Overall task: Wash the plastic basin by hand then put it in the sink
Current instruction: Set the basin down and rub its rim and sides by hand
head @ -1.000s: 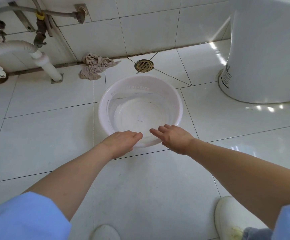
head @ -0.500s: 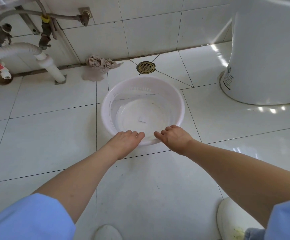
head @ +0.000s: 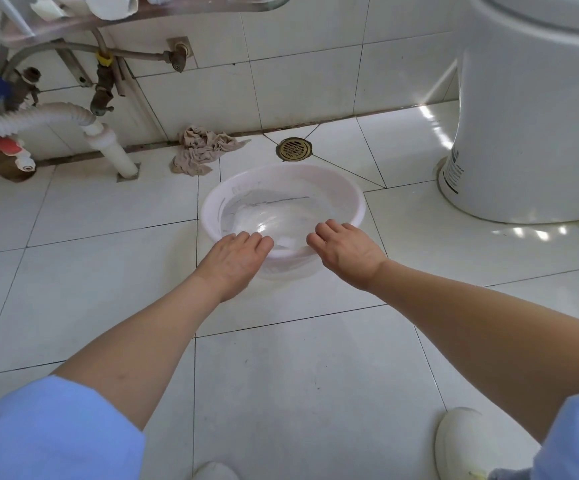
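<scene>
A pale pink, translucent plastic basin (head: 283,169) stands on the white tiled floor at the centre of the head view, with a little water (head: 270,216) in it. My left hand (head: 236,258) and my right hand (head: 347,254) are both on its near rim, side by side, fingers curled over the edge. The near side looks slightly lifted, so the basin tips away from me. My hands hide the near rim.
A brass floor drain (head: 294,148) lies just behind the basin. A crumpled beige rag (head: 201,150) is at the wall's foot, with a white drain pipe (head: 108,147) and valves to its left. A white toilet base (head: 530,116) stands right. My white shoe (head: 464,441) is near.
The view has pulled back and up, so more of the wall and pipes shows. My hands have stayed on the near rim, and the basin now tips away with its water shifted.
</scene>
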`<act>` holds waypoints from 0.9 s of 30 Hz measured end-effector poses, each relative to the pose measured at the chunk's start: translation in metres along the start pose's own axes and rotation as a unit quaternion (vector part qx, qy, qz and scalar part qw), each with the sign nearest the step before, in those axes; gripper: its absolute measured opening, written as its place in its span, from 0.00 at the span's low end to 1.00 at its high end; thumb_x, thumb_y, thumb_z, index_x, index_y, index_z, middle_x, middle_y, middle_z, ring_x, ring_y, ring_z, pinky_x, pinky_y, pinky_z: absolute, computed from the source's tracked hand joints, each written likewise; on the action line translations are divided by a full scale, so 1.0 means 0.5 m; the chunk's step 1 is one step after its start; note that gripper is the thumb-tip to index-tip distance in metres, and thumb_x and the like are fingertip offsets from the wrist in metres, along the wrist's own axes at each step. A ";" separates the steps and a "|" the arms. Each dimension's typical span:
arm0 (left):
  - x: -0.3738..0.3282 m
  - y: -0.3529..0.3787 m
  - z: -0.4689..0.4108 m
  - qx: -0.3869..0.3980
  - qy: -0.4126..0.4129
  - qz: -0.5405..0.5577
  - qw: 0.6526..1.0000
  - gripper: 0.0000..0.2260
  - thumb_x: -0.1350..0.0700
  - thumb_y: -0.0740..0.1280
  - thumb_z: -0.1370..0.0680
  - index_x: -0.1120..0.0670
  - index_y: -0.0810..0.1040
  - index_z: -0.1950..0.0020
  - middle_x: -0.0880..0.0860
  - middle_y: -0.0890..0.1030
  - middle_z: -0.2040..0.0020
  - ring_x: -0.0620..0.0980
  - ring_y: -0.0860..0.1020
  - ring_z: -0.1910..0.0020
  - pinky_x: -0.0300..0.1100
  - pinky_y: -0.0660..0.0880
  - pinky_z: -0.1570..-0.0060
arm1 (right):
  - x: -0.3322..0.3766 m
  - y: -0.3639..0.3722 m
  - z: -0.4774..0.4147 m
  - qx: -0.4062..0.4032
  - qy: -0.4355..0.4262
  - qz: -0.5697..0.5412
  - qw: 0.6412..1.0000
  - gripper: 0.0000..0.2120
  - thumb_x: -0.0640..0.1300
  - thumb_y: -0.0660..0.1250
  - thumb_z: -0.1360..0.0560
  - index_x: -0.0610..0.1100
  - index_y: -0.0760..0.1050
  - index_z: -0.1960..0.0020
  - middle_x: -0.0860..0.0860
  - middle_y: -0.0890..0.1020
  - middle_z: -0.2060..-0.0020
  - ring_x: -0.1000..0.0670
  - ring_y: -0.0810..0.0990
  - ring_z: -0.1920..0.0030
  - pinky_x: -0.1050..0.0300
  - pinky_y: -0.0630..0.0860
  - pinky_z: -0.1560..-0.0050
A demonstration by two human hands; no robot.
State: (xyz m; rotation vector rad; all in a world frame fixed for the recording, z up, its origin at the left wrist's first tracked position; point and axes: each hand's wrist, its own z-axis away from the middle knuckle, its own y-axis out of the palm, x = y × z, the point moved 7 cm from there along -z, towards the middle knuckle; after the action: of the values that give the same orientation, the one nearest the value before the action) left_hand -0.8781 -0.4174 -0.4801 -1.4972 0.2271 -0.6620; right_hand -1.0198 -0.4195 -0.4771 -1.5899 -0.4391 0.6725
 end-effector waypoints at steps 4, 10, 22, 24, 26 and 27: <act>0.035 -0.032 -0.018 -0.025 -0.047 0.006 0.999 0.17 0.68 0.60 0.28 0.58 0.68 0.40 0.56 0.75 0.48 0.57 0.74 0.50 0.45 0.66 0.56 | -0.024 -0.031 -0.030 -0.003 -0.004 -0.002 1.000 0.11 0.33 0.63 0.29 0.38 0.72 0.47 0.42 0.77 0.55 0.42 0.76 0.57 0.51 0.71 0.63; 0.065 -0.071 -0.049 -0.056 -0.105 0.060 0.991 0.14 0.69 0.62 0.28 0.61 0.70 0.43 0.59 0.75 0.49 0.60 0.74 0.50 0.49 0.69 0.56 | -0.073 -0.066 -0.073 0.003 0.011 -0.035 0.999 0.12 0.36 0.57 0.23 0.37 0.67 0.40 0.41 0.74 0.47 0.40 0.74 0.50 0.47 0.71 0.58; 0.101 -0.112 -0.077 -0.121 -0.139 0.086 0.979 0.14 0.72 0.64 0.30 0.62 0.72 0.46 0.62 0.75 0.50 0.62 0.74 0.52 0.52 0.70 0.58 | -0.098 -0.071 -0.092 -0.037 0.107 -0.076 0.991 0.12 0.33 0.61 0.25 0.38 0.67 0.42 0.42 0.73 0.46 0.42 0.70 0.44 0.51 0.68 0.68; 0.107 -0.117 -0.084 -0.128 -0.144 0.092 0.977 0.13 0.72 0.63 0.29 0.62 0.72 0.46 0.63 0.75 0.50 0.63 0.74 0.51 0.53 0.70 0.59 | -0.105 -0.073 -0.095 -0.041 0.117 -0.084 0.989 0.13 0.33 0.61 0.25 0.38 0.67 0.42 0.42 0.72 0.45 0.42 0.69 0.43 0.50 0.70 0.66; 0.113 -0.120 -0.091 -0.135 -0.147 0.100 0.975 0.13 0.72 0.62 0.29 0.63 0.72 0.46 0.63 0.75 0.49 0.63 0.74 0.50 0.53 0.70 0.58 | -0.110 -0.076 -0.098 -0.046 0.123 -0.090 0.987 0.13 0.33 0.61 0.25 0.38 0.67 0.41 0.42 0.72 0.45 0.42 0.69 0.43 0.49 0.70 0.65; 0.115 -0.122 -0.093 -0.137 -0.149 0.102 0.974 0.14 0.72 0.62 0.29 0.63 0.72 0.46 0.63 0.75 0.49 0.63 0.73 0.50 0.54 0.70 0.58 | -0.112 -0.078 -0.100 -0.049 0.126 -0.096 0.986 0.13 0.33 0.61 0.25 0.38 0.67 0.41 0.42 0.72 0.45 0.42 0.69 0.43 0.48 0.71 0.63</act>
State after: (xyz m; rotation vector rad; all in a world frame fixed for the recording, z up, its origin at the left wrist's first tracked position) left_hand -0.8723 -0.4835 -0.4111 -1.7874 0.2438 -0.2428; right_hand -1.0258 -0.4877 -0.4276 -1.6737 -0.4357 0.3025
